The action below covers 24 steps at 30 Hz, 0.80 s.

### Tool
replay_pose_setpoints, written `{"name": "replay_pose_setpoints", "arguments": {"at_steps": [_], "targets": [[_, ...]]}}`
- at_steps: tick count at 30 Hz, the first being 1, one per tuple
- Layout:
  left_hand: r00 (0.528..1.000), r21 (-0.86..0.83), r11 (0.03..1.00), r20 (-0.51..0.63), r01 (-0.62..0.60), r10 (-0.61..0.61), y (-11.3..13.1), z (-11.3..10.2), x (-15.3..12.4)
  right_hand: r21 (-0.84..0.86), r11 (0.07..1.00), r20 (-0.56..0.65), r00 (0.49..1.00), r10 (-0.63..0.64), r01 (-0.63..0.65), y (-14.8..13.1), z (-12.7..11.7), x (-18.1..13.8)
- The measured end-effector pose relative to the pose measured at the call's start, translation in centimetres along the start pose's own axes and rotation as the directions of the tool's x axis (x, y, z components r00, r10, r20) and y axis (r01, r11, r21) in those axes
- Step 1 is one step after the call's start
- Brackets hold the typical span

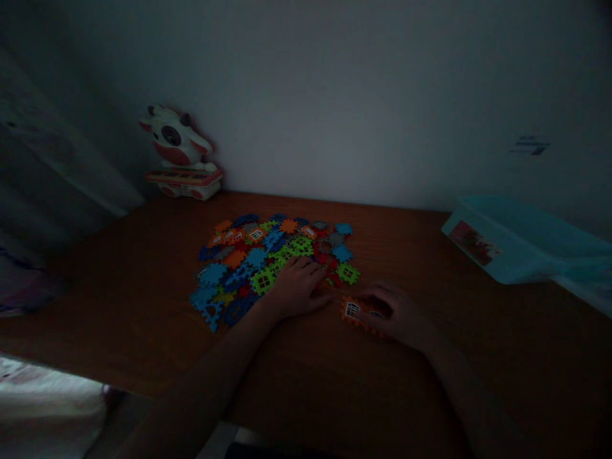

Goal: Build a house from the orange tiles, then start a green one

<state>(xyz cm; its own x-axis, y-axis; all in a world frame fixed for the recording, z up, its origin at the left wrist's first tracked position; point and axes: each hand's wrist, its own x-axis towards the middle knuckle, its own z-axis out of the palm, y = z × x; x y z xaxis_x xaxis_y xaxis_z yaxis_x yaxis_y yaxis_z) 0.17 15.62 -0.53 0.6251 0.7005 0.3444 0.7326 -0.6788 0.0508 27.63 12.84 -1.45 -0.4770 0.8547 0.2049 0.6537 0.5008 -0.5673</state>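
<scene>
My right hand (399,315) grips an orange toothed building piece (352,310) with white window frames, thumb in front and fingers behind. It appears to be two window panels side by side, though the fingers cover part of the right one. Left of it, my left hand (299,285) rests at the near right edge of a pile of flat interlocking pieces (257,257), fingers extended and thumb apart. What lies beneath that palm is hidden. Close to its fingertips are red pieces (332,274) and a green window piece (348,273).
The brown wooden table (306,389) meets a pale wall behind. A light-blue plastic bin (516,245) stands at the right. At the back left sits a cow-shaped toy keyboard (184,156). A curtain (57,140) hangs on the left. The room is dim.
</scene>
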Motion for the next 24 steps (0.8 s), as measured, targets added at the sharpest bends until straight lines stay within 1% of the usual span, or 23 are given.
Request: {"name": "replay_pose_setpoints", "arguments": {"at_steps": [5, 8, 16, 18, 22, 24], "targets": [[1.0, 0.04, 0.999, 0.002, -0.027, 0.027, -0.01, 0.13, -0.07, -0.027, 1.0, 0.012, 1.0, 0.006, -0.006, -0.14, -0.09, 0.04], [0.998, 0.06, 0.996, -0.003, -0.064, 0.065, -0.16, 0.38, -0.02, -0.034, 0.999, 0.013, 1.0, 0.008, -0.007, -0.19, -0.1, 0.04], [0.983, -0.026, 0.984, -0.051, -0.179, 0.177, -0.3, 0.65, 0.04, -0.022, 1.0, -0.004, 1.0, -0.003, 0.003, -0.28, -0.16, 0.01], [0.985, -0.031, 0.986, -0.051, -0.164, 0.162, -0.43, 0.51, 0.02, -0.023, 1.0, -0.004, 1.0, -0.005, 0.005, -0.34, -0.19, 0.04], [0.998, -0.019, 0.998, -0.038, -0.053, 0.052, -0.63, 0.13, -0.01, -0.025, 1.0, -0.014, 1.0, -0.019, 0.019, -0.29, -0.17, 0.1], [0.999, -0.009, 1.0, -0.03, -0.02, 0.02, -0.61, 0.06, -0.06, -0.027, 0.999, -0.01, 1.0, -0.022, 0.022, -0.27, -0.16, 0.11]]}}
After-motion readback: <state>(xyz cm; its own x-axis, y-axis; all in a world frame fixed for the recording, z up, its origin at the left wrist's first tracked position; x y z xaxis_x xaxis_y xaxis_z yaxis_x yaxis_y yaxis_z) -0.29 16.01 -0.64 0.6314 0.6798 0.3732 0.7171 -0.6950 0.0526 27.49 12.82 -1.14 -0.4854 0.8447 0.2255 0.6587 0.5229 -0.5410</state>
